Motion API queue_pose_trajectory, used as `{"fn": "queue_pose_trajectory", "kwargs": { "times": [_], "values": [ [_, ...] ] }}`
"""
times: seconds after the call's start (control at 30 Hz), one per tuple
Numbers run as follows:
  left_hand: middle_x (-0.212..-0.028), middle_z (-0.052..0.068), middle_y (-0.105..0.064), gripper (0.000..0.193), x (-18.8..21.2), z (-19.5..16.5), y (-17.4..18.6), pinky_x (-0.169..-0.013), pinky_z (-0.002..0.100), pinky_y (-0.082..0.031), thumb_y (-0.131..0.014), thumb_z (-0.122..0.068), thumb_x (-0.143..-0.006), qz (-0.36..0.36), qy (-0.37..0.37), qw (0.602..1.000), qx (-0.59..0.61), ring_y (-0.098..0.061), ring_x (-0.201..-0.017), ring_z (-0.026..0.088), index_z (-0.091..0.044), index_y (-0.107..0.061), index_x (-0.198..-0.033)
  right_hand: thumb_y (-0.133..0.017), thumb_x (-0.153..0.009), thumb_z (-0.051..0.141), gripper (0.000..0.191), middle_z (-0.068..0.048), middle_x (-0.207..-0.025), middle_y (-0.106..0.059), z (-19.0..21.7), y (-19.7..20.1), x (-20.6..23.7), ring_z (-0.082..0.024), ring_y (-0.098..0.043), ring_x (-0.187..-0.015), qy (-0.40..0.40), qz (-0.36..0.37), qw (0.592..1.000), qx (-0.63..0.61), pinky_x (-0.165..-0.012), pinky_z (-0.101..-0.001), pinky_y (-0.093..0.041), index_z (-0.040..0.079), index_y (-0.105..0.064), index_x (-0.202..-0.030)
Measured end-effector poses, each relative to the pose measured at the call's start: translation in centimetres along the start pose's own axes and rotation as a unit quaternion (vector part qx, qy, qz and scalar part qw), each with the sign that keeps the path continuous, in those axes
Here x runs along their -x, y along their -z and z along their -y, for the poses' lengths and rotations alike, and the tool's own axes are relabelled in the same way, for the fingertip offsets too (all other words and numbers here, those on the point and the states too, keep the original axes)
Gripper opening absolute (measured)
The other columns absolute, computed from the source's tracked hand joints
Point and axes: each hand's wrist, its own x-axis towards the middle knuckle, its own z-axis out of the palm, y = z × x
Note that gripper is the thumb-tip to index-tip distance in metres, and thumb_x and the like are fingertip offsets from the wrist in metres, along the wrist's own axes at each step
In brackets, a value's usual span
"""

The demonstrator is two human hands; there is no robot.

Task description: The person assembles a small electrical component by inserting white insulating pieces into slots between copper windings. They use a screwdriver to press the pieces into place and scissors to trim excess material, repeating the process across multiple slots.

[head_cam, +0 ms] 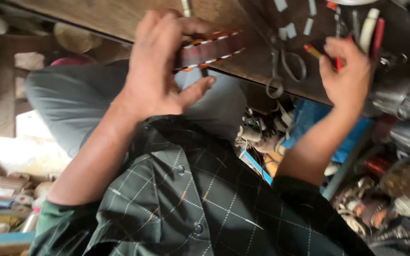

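Hands at a cluttered wooden surface (119,16)

The left hand (155,71) grips a dark striped coil (212,47) at the surface's edge, its long axis running left-right. Right of the coil, past scissors (281,71), the right hand (349,76) pinches a red-tipped tool (316,52).

The worktop (119,16) runs across the top of the frame. On it, right of the middle, lie scissors (283,71). The left hand (160,66) holds a striped band (212,47) at the worktop's edge, upper middle. The right hand (349,76) holds a small tool (315,51) at the upper right. Clutter (385,189) fills the lower right.
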Motion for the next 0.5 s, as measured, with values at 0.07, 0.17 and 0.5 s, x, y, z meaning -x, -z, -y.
{"fn": "queue_pose_trajectory", "kwargs": {
  "times": [0.07, 0.17, 0.5],
  "values": [
    [-0.118, 0.008, -0.063, 0.054, -0.1, 0.0, -0.2, -0.099, 0.039, -0.042, -0.086, -0.027, -0.083, -0.004, 0.003, 1.000, 0.009, -0.053, -0.108, 0.031, -0.006, -0.061, -0.126, -0.078, -0.091, -0.005, 0.036, -0.018, -0.116, -0.072, -1.1, -0.1, 1.2, -0.026, -0.071, -0.107, 0.006, 0.007, 0.996, 0.083, -0.092, -0.0378, -0.056, -0.001, -0.068, -0.126],
    [-0.113, 0.006, -0.064, 0.045, -0.3, 0.3, -1.2, -0.097, 0.037, -0.043, -0.088, -0.030, -0.091, -0.034, 0.013, 0.999, 0.017, -0.055, -0.104, 0.029, -0.008, -0.065, -0.122, -0.076, -0.092, -0.005, 0.036, -0.015, -0.109, -0.070, -2.9, -0.6, 2.4, -0.026, -0.070, -0.104, -0.011, 0.000, 0.993, 0.116, -0.090, -0.0387, -0.055, 0.001, -0.070, -0.127],
    [-0.108, 0.005, -0.065, 0.038, 0.2, 1.5, -1.3, -0.099, 0.039, -0.042, -0.087, -0.035, -0.094, -0.035, -0.097, 0.993, 0.055, -0.058, -0.108, 0.027, -0.009, -0.069, -0.113, -0.056, -0.107, 0.016, 0.040, -0.017, -0.097, -0.064, 2.2, -4.0, -0.4, -0.022, -0.064, -0.080, -0.015, -0.153, 0.773, -0.615, -0.068, -0.0370, -0.057, 0.005, -0.040, -0.142]
  ]
}}
